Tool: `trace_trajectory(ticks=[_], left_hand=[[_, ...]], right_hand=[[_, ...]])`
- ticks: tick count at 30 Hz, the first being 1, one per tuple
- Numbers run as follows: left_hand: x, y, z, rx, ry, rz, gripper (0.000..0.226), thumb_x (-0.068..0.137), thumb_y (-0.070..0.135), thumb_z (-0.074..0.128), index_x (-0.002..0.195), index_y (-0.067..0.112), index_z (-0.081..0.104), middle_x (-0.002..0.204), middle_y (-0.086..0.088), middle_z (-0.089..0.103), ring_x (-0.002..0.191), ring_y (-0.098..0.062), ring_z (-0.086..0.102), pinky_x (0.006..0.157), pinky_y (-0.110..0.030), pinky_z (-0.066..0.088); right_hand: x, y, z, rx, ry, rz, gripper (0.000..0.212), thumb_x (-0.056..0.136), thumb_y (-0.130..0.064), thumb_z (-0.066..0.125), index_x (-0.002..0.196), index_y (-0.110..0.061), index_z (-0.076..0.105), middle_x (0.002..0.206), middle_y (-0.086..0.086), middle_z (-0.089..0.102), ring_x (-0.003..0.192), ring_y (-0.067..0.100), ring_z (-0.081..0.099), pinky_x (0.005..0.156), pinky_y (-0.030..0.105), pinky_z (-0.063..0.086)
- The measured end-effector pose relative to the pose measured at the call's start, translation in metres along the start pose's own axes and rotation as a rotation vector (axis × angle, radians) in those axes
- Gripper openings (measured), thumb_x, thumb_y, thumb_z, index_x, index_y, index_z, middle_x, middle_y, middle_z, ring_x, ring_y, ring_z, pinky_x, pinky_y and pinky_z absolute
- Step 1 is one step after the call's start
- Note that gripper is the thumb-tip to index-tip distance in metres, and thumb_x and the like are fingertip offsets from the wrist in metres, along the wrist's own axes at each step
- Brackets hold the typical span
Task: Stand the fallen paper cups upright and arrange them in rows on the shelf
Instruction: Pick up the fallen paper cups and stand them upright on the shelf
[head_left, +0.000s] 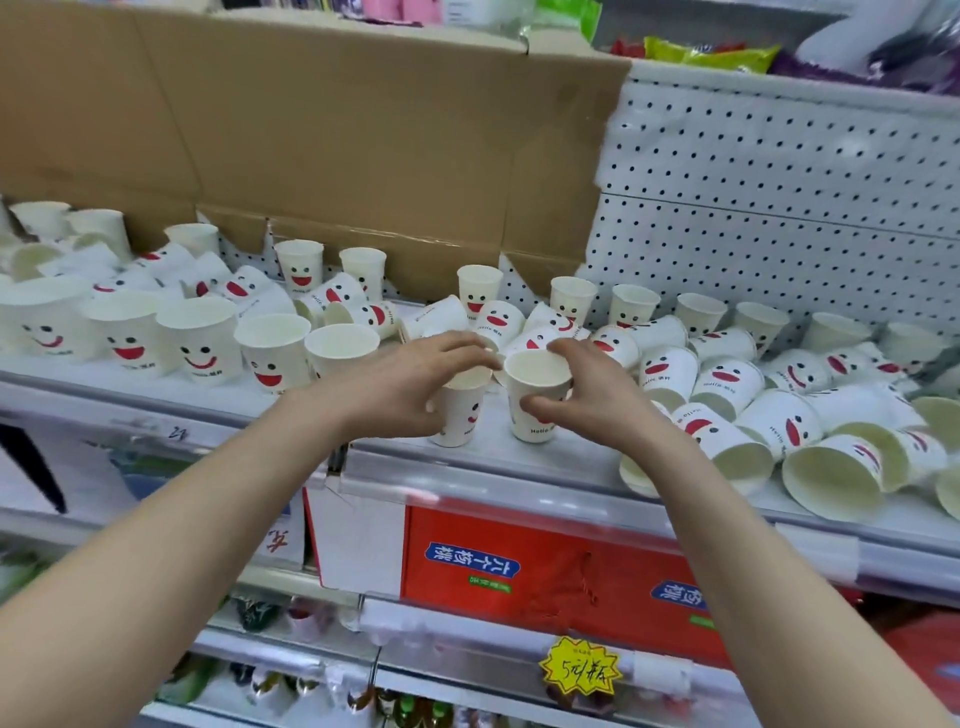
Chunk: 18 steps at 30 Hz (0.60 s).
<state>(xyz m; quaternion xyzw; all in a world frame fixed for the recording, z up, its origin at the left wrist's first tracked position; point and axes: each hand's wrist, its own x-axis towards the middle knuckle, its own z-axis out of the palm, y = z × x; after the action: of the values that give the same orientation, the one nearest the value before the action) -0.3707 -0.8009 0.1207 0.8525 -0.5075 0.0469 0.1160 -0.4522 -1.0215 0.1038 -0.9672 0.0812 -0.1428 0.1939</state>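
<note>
Both hands at the front edge of the shelf (519, 462), near its middle, each on an upright smiley-face paper cup. Left hand (410, 384) draped over the rim of the left cup (460, 415), fingers (457, 345) curved down around its top and holding it. Right hand (582, 395) wrapped round the right cup (532, 400), thumb on the near wall, the other fingers behind the rim, closed on it. The two cups just beside each other, apart by a narrow gap, bases apparently on the shelf.

Done so far, judging by the layout: a row of upright cups (208, 338) along the front edge toward the left end, mouths up, faces forward, with the two held cups seemingly extending that line. A few single upright cups (571, 299) stand along the back edge against the cardboard sheet (311, 130) and the pegboard panel (779, 182).

Left to do, and plenty: a heap of fallen cups (753, 415) on their sides across the right half, some overhanging the front edge, and more toppled cups (234, 288) behind the front row at the left and middle. Roughly the early part of the job; no back rows formed yet.
</note>
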Motion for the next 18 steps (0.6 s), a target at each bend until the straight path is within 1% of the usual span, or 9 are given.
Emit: trace_trajectory(ticks=[1, 3, 4, 6, 9, 12, 14, 16, 18], left_hand=[[-0.002, 0.0, -0.001, -0.025, 0.021, -0.026, 0.072, 0.082, 0.026, 0.068, 0.141, 0.042, 0.031, 0.15, 0.019, 0.025, 0.132, -0.005, 0.033, 0.102, -0.025, 0.038], [-0.003, 0.002, -0.003, -0.028, 0.086, -0.096, 0.072, 0.083, 0.048, 0.065, 0.144, 0.036, 0.029, 0.149, 0.013, 0.031, 0.132, -0.008, 0.034, 0.102, -0.025, 0.031], [-0.003, 0.002, -0.003, -0.002, 0.112, -0.138, 0.073, 0.083, 0.056, 0.061, 0.145, 0.033, 0.03, 0.147, 0.01, 0.036, 0.131, -0.012, 0.037, 0.102, -0.027, 0.032], [-0.001, 0.005, -0.004, 0.047, 0.12, -0.216, 0.074, 0.082, 0.063, 0.055, 0.144, 0.029, 0.033, 0.143, 0.004, 0.045, 0.13, -0.019, 0.041, 0.102, -0.032, 0.034], [0.004, 0.005, 0.0, 0.067, 0.09, -0.254, 0.068, 0.086, 0.061, 0.051, 0.144, 0.026, 0.036, 0.138, 0.0, 0.051, 0.127, -0.023, 0.044, 0.1, -0.036, 0.035], [0.007, -0.001, -0.001, 0.015, 0.027, -0.213, 0.062, 0.088, 0.04, 0.053, 0.146, 0.026, 0.033, 0.144, 0.003, 0.045, 0.129, -0.02, 0.04, 0.103, -0.034, 0.033], [0.006, -0.003, -0.005, -0.011, -0.025, -0.173, 0.068, 0.085, 0.029, 0.055, 0.148, 0.025, 0.028, 0.148, 0.004, 0.039, 0.132, -0.018, 0.037, 0.105, -0.032, 0.032], [0.006, -0.005, -0.006, -0.017, -0.037, -0.13, 0.073, 0.084, 0.03, 0.056, 0.149, 0.024, 0.024, 0.152, 0.005, 0.033, 0.135, -0.016, 0.032, 0.107, -0.03, 0.03], [0.009, -0.005, -0.005, -0.001, -0.011, -0.148, 0.073, 0.086, 0.047, 0.056, 0.149, 0.024, 0.026, 0.152, 0.005, 0.034, 0.135, -0.016, 0.034, 0.106, -0.031, 0.03]], right_hand=[[-0.001, -0.001, 0.001, 0.0, 0.002, 0.002, 0.075, 0.078, -0.044, 0.07, 0.141, -0.018, 0.04, 0.138, 0.002, 0.045, 0.12, 0.019, 0.048, 0.086, 0.025, 0.033], [-0.001, -0.002, 0.003, 0.006, 0.004, 0.007, 0.075, 0.078, -0.044, 0.07, 0.141, -0.018, 0.04, 0.138, 0.001, 0.045, 0.119, 0.018, 0.049, 0.087, 0.025, 0.033], [0.0, -0.003, 0.005, 0.011, 0.005, 0.01, 0.075, 0.077, -0.045, 0.071, 0.141, -0.018, 0.04, 0.138, 0.001, 0.046, 0.119, 0.017, 0.049, 0.087, 0.025, 0.034], [0.0, -0.006, 0.006, 0.018, 0.011, 0.017, 0.075, 0.076, -0.045, 0.071, 0.14, -0.019, 0.042, 0.137, 0.001, 0.047, 0.119, 0.017, 0.049, 0.088, 0.027, 0.037], [0.0, -0.01, 0.006, 0.018, 0.017, 0.031, 0.075, 0.075, -0.046, 0.071, 0.139, -0.019, 0.042, 0.135, 0.0, 0.048, 0.118, 0.017, 0.049, 0.088, 0.027, 0.038], [-0.001, -0.011, 0.006, 0.017, 0.009, 0.043, 0.076, 0.076, -0.045, 0.07, 0.141, -0.02, 0.04, 0.137, 0.0, 0.046, 0.116, 0.018, 0.05, 0.086, 0.026, 0.036], [-0.001, -0.012, 0.006, 0.005, -0.003, 0.041, 0.079, 0.077, -0.045, 0.069, 0.144, -0.019, 0.036, 0.14, 0.001, 0.043, 0.121, 0.018, 0.048, 0.087, 0.026, 0.035], [-0.002, -0.013, 0.005, -0.015, -0.016, 0.031, 0.082, 0.077, -0.048, 0.068, 0.146, -0.02, 0.034, 0.142, 0.0, 0.04, 0.127, 0.018, 0.043, 0.09, 0.027, 0.034], [-0.001, -0.015, 0.005, -0.026, -0.029, 0.019, 0.082, 0.078, -0.05, 0.068, 0.146, -0.021, 0.033, 0.144, -0.002, 0.038, 0.13, 0.017, 0.04, 0.091, 0.027, 0.033]])
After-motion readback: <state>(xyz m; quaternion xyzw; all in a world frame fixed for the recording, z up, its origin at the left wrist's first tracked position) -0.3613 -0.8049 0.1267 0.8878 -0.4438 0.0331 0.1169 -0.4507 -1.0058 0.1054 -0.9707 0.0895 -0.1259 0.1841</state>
